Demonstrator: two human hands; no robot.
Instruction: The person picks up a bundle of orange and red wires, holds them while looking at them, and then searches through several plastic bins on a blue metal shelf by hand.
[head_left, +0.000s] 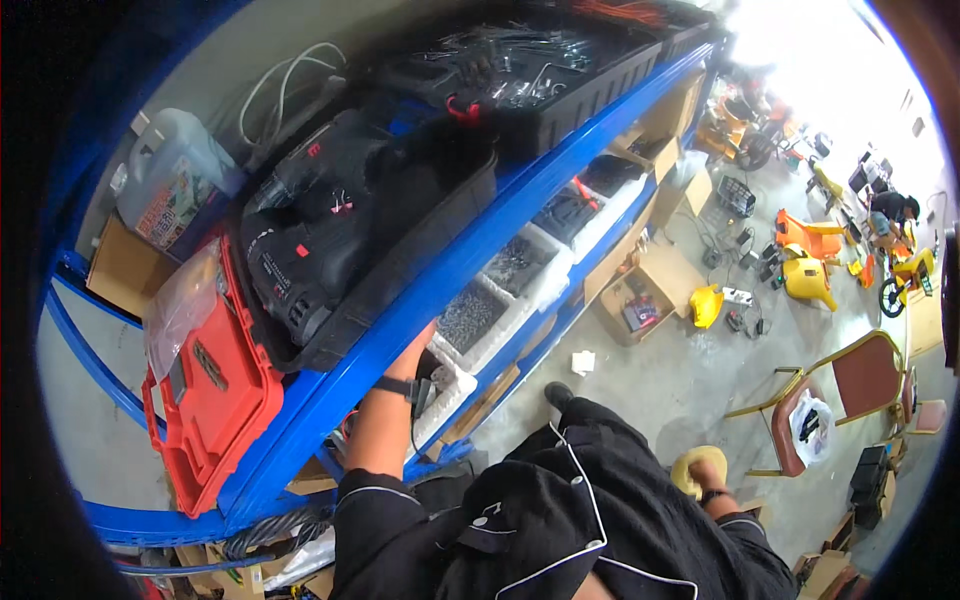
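Note:
My left hand (414, 346) reaches in under the blue shelf beam (450, 289), beside a white foam box (459, 379). The beam hides its fingers, and a black strap with a small device circles the wrist. Low at my right side, my right hand (703, 474) holds a pale yellow, round, flat object (696, 454), perhaps a roll of tape. Above the beam, a black tray (420, 244) holds a black power tool (289, 274). Dark screws or similar small parts (472, 315) fill a foam compartment near my left hand.
An open red plastic case (217, 405) lies at the shelf's left end, near a large plastic jug (176, 172). An open cardboard box (637, 300) stands on the floor. Chairs (855, 375), yellow and orange vehicle parts (806, 262) and a crouching person (892, 214) are to the right.

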